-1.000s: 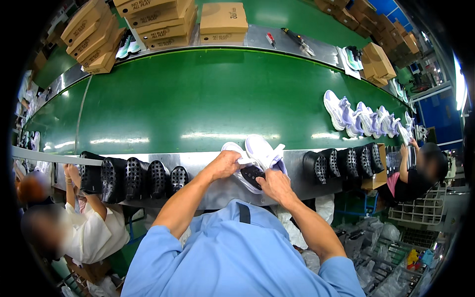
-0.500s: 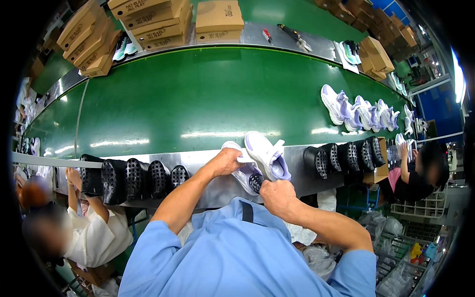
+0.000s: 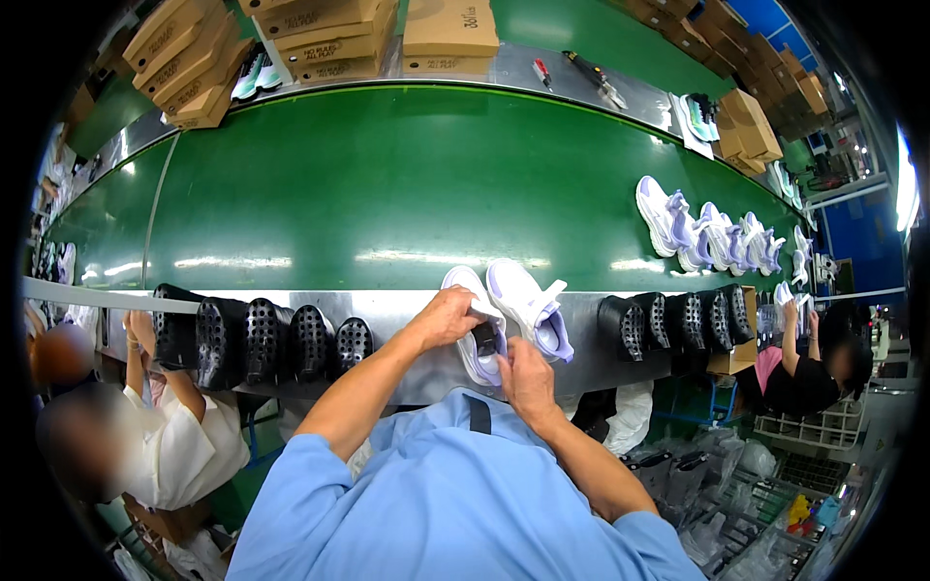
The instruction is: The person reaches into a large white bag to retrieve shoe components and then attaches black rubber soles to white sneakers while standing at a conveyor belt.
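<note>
A pair of white and lavender sneakers lies in front of me, toes pointing away, at the metal edge of the table. My left hand (image 3: pixel 448 318) is closed on the tongue and upper of the left sneaker (image 3: pixel 466 279). A black perforated shoe form (image 3: pixel 484 337) sits inside that sneaker's opening. My right hand (image 3: pixel 528 373) has its fingers closed at the heel collar of the same sneaker. Beside it, the right sneaker (image 3: pixel 515 290) lies close against it, its strap sticking out and lavender lining showing; neither hand holds it.
Black perforated shoe forms stand in rows along the metal ledge, left (image 3: pixel 266 341) and right (image 3: pixel 690 321). More white-lavender sneakers (image 3: pixel 719 230) lie on the green belt (image 3: pixel 387 184). Brown shoeboxes (image 3: pixel 450 29) and hand tools (image 3: pixel 593 79) sit beyond. Other people work at both sides.
The black form has gone from the left sneaker's heel, by my right hand, to deeper inside its opening. My right hand has shifted slightly left, now at the heel collar.
</note>
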The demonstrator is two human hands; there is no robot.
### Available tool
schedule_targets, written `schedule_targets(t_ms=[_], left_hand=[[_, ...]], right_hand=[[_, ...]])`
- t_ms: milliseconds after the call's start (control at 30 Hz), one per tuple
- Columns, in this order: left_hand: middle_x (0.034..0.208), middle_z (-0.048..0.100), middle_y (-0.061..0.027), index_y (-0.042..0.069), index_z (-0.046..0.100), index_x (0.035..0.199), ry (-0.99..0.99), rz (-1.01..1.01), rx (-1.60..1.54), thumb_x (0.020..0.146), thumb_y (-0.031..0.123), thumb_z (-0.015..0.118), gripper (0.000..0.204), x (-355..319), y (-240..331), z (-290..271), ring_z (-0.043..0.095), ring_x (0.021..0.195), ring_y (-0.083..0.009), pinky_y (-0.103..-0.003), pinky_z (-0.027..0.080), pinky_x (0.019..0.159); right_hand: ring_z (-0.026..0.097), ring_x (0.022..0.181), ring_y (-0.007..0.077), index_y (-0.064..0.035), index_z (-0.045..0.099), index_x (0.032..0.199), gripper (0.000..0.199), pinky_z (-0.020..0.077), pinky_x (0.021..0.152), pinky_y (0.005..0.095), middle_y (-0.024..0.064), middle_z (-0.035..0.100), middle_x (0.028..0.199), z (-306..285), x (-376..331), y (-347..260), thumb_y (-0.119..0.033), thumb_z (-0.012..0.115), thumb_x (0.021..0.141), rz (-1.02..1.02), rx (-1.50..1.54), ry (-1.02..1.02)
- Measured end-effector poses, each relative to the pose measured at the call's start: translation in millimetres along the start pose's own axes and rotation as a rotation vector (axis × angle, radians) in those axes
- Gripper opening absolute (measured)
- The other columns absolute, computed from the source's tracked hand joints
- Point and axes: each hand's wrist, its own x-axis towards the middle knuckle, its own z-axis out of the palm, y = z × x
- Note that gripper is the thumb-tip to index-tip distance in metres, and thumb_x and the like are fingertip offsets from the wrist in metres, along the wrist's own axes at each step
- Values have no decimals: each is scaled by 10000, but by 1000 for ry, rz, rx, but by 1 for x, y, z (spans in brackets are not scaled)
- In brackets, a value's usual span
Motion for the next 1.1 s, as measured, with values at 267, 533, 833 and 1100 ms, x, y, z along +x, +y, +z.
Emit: schedule_targets(t_ms=[267, 533, 833, 1100], left_hand=[[1021, 711, -320, 104, 316, 1626, 151, -631, 53, 835, 146, 795, 926, -48, 55, 43, 688, 987, -521, -592, 520, 888], [1019, 712, -266, 184, 454, 1574, 235, -489, 170, 835, 130, 791, 814, -60, 16, 49, 697, 936, -459, -558, 545, 825], [1042, 645, -210, 270, 599, 1485, 351, -542, 297, 804, 132, 836, 734, -64, 24, 49, 683, 917, -419, -505, 569, 808], [1040, 653, -239, 221, 666, 1422, 382, -511, 22, 745, 125, 869, 713, -59, -4, 41, 685, 970, -421, -467, 570, 861]], right_hand=[[712, 875, 506, 59, 603, 1079, 447, 547, 792, 545, 310, 726, 917, 23, 38, 2, -247, 827, 843, 325, 81, -150], [676, 839, 559, 33, 623, 1047, 387, 523, 786, 609, 336, 690, 811, 74, 33, 21, -306, 732, 896, 315, 153, 138], [601, 1204, 403, -46, 664, 1207, 370, 465, 1072, 457, 190, 666, 1211, 5, 65, -17, -95, 740, 848, -187, 336, 90], [606, 1126, 349, -82, 594, 954, 147, 447, 968, 492, 134, 648, 1109, 26, 79, -1, -86, 682, 836, -584, 247, -115]])
